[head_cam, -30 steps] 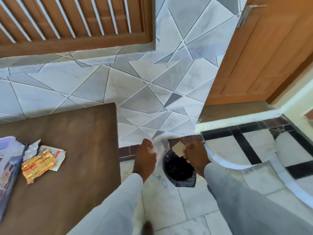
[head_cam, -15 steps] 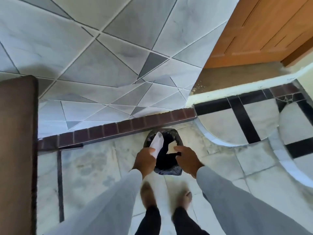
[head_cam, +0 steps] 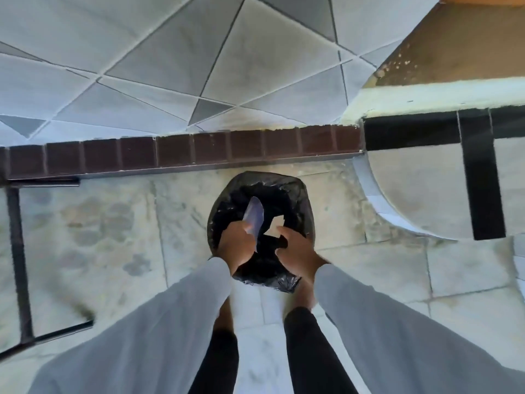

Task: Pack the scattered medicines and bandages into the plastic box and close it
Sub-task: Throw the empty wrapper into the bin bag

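A small bin lined with a black plastic bag [head_cam: 298, 191] stands on the floor against the wall, right in front of my feet. My left hand [head_cam: 237, 244] is over its near left rim, shut on a pale bluish-white wrapper [head_cam: 254, 216] that sticks up over the bin's opening. My right hand [head_cam: 298, 251] is over the near right rim, pinching a small pale scrap [head_cam: 277, 223] at its fingertips. The plastic box, the medicines and the bandages are out of view.
A band of dark brown tiles [head_cam: 184, 150] runs along the foot of the grey tiled wall [head_cam: 170, 52]. Thin black table legs [head_cam: 17, 251] stand at the far left. A pale raised step [head_cam: 440, 93] with black inlay lies to the right.
My view has swung down from the table to the bin. The table with its packets has left the frame. Both hands have stayed over the bin with their scraps.
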Motion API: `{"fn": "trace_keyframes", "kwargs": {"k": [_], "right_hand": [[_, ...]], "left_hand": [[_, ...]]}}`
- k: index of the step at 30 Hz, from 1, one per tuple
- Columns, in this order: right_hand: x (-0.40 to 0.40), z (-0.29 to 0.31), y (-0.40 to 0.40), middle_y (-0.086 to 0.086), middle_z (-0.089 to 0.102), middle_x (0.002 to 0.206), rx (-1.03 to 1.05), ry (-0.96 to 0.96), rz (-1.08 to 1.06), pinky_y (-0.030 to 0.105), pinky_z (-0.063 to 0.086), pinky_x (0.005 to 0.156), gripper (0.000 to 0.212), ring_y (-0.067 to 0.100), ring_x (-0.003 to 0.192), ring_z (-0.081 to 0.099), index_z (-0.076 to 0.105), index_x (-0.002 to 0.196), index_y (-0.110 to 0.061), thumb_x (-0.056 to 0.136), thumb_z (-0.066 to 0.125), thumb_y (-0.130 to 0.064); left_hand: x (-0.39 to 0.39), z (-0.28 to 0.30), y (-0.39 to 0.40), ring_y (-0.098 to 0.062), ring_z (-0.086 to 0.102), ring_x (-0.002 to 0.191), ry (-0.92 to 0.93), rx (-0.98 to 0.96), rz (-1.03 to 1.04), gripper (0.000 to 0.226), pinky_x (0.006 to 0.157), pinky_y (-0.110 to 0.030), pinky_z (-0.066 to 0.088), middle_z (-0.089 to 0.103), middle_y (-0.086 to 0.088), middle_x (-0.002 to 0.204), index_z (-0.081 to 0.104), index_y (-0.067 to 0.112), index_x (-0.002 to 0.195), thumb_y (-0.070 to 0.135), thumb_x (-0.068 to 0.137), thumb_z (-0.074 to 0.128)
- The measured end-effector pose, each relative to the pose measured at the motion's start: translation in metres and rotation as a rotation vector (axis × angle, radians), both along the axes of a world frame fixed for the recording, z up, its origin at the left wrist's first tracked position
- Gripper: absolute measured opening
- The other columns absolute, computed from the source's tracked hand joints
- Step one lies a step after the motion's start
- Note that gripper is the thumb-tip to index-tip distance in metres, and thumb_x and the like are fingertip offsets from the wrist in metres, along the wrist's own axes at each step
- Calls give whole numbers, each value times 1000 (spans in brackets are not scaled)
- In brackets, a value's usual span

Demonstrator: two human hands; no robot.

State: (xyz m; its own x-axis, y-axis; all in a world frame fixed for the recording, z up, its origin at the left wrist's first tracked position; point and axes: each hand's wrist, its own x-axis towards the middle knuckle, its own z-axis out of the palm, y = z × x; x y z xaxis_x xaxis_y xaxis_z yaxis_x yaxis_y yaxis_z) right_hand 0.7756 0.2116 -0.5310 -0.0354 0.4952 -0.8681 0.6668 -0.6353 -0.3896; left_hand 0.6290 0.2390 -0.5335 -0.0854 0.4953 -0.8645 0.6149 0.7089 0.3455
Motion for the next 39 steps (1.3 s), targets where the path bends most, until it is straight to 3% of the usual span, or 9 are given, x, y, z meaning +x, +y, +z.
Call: {"fn": "trace_keyframes", "kwargs": {"k": [9, 13, 18, 22, 26, 28, 31, 36, 39], "right_hand": [[-22, -72, -9, 8, 49, 144, -102, 53, -102, 21, 39, 90, 65, 24, 126, 52, 34, 149, -15, 89, 60, -11], [-27, -78, -10, 9, 57, 133, -121, 51, -102, 29, 49, 90, 63, 25, 116, 59, 35, 147, -19, 89, 59, -10], [-22, -52, -9, 12, 65, 121, -105, -4, -181, 31, 54, 70, 60, 21, 82, 66, 40, 144, -20, 87, 60, -15], [-21, 10, 9, 10, 56, 135, 36, -80, -133, 31, 45, 91, 53, 27, 115, 58, 42, 141, -13, 92, 58, -21], [-29, 105, 40, 8, 50, 143, 206, -106, -144, 30, 39, 97, 50, 28, 127, 49, 43, 141, -14, 94, 55, -27], [-38, 164, 55, 9, 52, 139, 331, -122, -134, 28, 36, 95, 46, 30, 128, 48, 47, 137, -13, 94, 54, -27], [-58, 257, 68, 13, 57, 129, 503, -120, -145, 33, 41, 92, 38, 30, 119, 54, 51, 131, -8, 96, 51, -23], [-101, 401, 43, 6, 66, 115, 781, -52, -269, 41, 50, 94, 33, 23, 106, 62, 57, 122, -20, 92, 59, -31], [-134, 476, 13, 4, 68, 113, 897, -1, -219, 30, 49, 89, 31, 18, 98, 63, 57, 121, -21, 93, 59, -33]], "left_hand": [[-4, -62, -11, -32, 65, 79, 77, -50, -27, 29, 53, -26, 40, 67, -17, 93, 63, 5, 103, 22, 81, 55], [-7, -62, -9, -28, 63, 75, 102, -27, -63, 26, 60, -28, 43, 69, -13, 94, 65, 9, 99, 27, 84, 53], [-14, -36, -8, -32, 59, 113, 95, 50, -116, 40, 88, -31, 45, 64, -13, 123, 61, 5, 123, 18, 87, 53], [-20, 26, 4, -22, 51, 85, 46, 168, -138, 9, 76, -26, 38, 58, -2, 83, 57, 18, 80, 11, 86, 54], [-33, 113, 23, -27, 59, 104, 17, 361, -167, 26, 91, -33, 47, 62, -9, 113, 68, 13, 107, 19, 86, 54], [-41, 171, 33, -25, 53, 84, 2, 451, -174, 9, 78, -32, 43, 57, -7, 92, 60, 22, 82, 18, 83, 52], [-53, 257, 43, -23, 53, 82, -18, 604, -161, 24, 76, -31, 44, 54, 1, 86, 47, 28, 63, 13, 82, 49], [-85, 384, 20, -19, 56, 108, -32, 860, 31, 17, 95, -30, 43, 63, 0, 111, 66, 23, 96, 21, 84, 53], [-114, 457, -5, -21, 56, 111, -32, 1002, 21, 16, 100, -37, 44, 64, 1, 113, 65, 26, 98, 27, 87, 54]]}}
